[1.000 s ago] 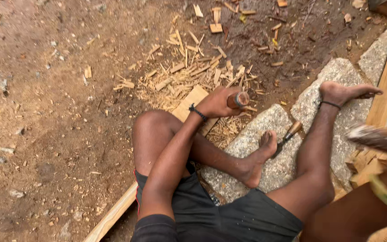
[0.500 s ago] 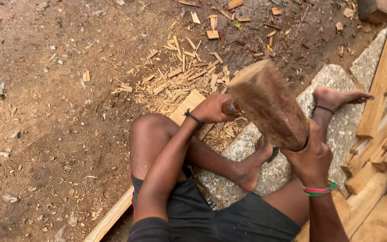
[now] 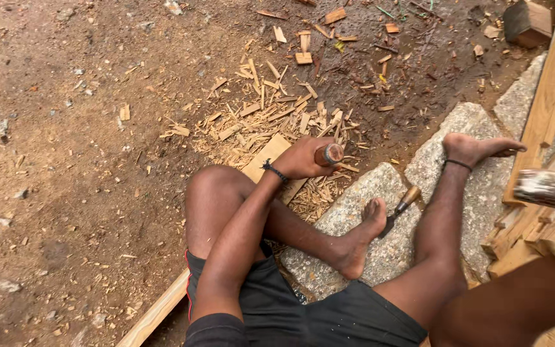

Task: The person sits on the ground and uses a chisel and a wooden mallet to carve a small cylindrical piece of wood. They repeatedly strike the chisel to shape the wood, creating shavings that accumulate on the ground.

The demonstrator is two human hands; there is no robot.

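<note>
The chisel (image 3: 329,155) is standing on the wooden plank (image 3: 266,157), its round handle top sticking out of the left hand (image 3: 303,159), which is gripping it closed. The plank is lying on the dirt ground (image 3: 84,193) among wood chips (image 3: 271,106). The wooden mallet (image 3: 550,189) is showing at the right edge; the right hand holding it is lying out of view. A second chisel (image 3: 401,207) is resting on the stone slab (image 3: 367,212) beside a bare foot (image 3: 361,241).
</note>
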